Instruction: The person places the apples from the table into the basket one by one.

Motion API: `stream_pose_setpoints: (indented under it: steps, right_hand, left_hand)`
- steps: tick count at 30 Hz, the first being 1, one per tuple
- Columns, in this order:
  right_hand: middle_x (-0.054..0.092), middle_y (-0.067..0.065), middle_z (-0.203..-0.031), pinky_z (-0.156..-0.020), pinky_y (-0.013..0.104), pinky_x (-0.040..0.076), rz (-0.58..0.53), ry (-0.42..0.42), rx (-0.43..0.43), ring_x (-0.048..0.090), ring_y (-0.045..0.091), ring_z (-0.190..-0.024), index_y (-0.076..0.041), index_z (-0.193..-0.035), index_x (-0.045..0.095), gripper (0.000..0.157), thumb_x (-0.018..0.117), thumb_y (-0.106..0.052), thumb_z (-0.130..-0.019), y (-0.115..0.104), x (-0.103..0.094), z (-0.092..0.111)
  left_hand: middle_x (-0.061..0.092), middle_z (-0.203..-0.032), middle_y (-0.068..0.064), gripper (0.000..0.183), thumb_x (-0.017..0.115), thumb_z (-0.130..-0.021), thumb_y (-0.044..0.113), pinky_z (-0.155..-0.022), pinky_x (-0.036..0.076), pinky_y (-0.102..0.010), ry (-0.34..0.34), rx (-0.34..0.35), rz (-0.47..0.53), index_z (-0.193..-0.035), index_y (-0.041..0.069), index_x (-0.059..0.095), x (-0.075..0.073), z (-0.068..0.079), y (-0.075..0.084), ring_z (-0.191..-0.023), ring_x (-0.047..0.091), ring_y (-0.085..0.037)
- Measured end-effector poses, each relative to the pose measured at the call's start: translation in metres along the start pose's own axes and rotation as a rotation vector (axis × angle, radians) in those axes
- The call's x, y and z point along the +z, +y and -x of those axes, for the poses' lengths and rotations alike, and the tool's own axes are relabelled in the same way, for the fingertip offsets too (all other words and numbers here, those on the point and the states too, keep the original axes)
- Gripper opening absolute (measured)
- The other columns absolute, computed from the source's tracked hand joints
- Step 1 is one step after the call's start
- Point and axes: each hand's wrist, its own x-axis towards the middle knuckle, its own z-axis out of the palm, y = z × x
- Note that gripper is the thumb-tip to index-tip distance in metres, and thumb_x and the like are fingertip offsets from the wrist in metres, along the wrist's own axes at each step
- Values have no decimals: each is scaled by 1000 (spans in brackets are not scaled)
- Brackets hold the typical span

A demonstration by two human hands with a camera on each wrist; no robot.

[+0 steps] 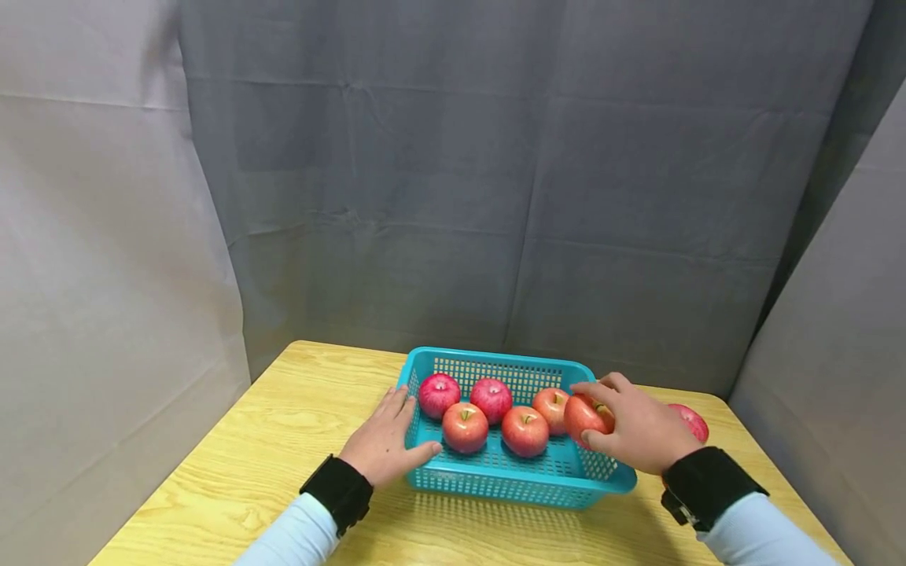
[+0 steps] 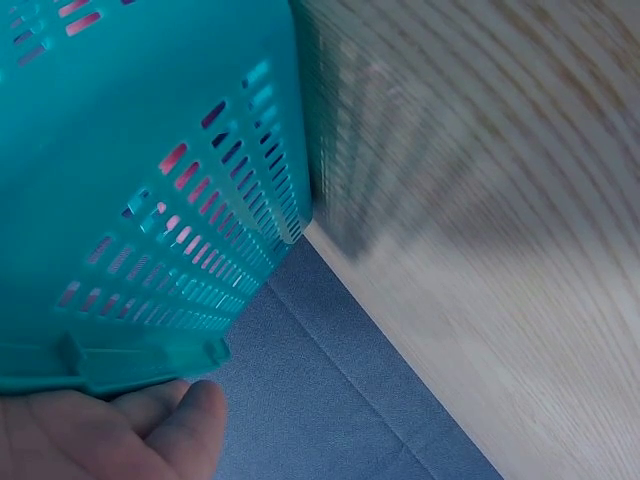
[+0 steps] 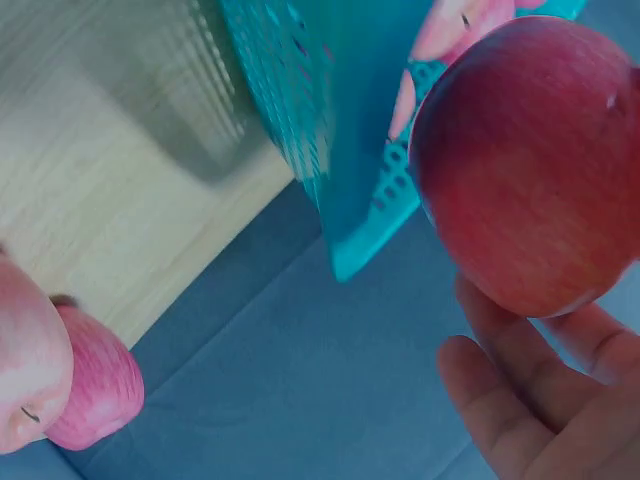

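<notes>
A turquoise plastic basket [image 1: 510, 487] holds several red apples [image 1: 465, 427], some darker pink-red and some orange-red. My left hand [image 1: 388, 440] rests on the basket's left rim, its fingers laid along the edge and the thumb over the front corner. In the left wrist view, the fingers [image 2: 185, 425] lie against the rim. Over the basket's right end, my right hand [image 1: 640, 420] grips an orange-red apple [image 1: 586, 417] between thumb and fingers. The right wrist view shows this apple [image 3: 530, 165] close up, beside the basket wall [image 3: 345, 130].
To the right of the basket, partly behind my right hand, a pink-red apple [image 1: 690, 422] lies on the wooden table [image 1: 283, 440]. The right wrist view shows two apples there, one pale [image 3: 30, 360] and one pinker [image 3: 100, 385]. A grey cloth [image 1: 453, 196] hangs behind the table.
</notes>
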Motion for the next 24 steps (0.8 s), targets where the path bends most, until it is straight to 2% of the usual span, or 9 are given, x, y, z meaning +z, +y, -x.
stream_pose_setpoints:
  steps: [6,11,14,18,24]
  right_hand:
    - [48,2,-107,-51,27,46,12,-79,10,50,11,-68,-33,-126,56,59,77,-40,-71,-8,11,2]
    - [48,0,-107,-54,28,46,34,-136,30,50,13,-71,-33,-125,56,60,78,-41,-70,-12,18,0]
    - [50,2,-116,-60,33,52,39,-165,31,54,17,-82,-32,-125,57,59,78,-42,-70,-14,22,-2]
    - [50,7,-128,-70,42,55,60,-162,3,55,25,-99,-30,-126,57,59,77,-43,-72,-14,28,-3]
    - [57,0,-116,-70,38,51,68,-148,-64,52,14,-84,-25,-124,58,58,77,-40,-71,-13,36,-4]
  left_hand:
    - [28,-150,-17,95,49,-83,71,-107,31,-47,3,0,7,-144,0,34,0,1,1,-138,14,-30]
    - [28,-150,-17,93,52,-83,69,-107,32,-47,5,-3,9,-143,0,35,0,1,1,-138,14,-30]
    - [28,-150,-17,94,49,-82,71,-107,32,-47,6,-1,2,-143,0,36,0,1,0,-137,14,-31]
    - [29,-150,-17,95,47,-82,73,-107,32,-48,5,4,1,-143,0,37,-1,1,1,-137,15,-32]
    - [29,-150,-17,93,49,-82,71,-106,32,-48,-1,-2,2,-143,1,37,-2,2,2,-137,14,-31]
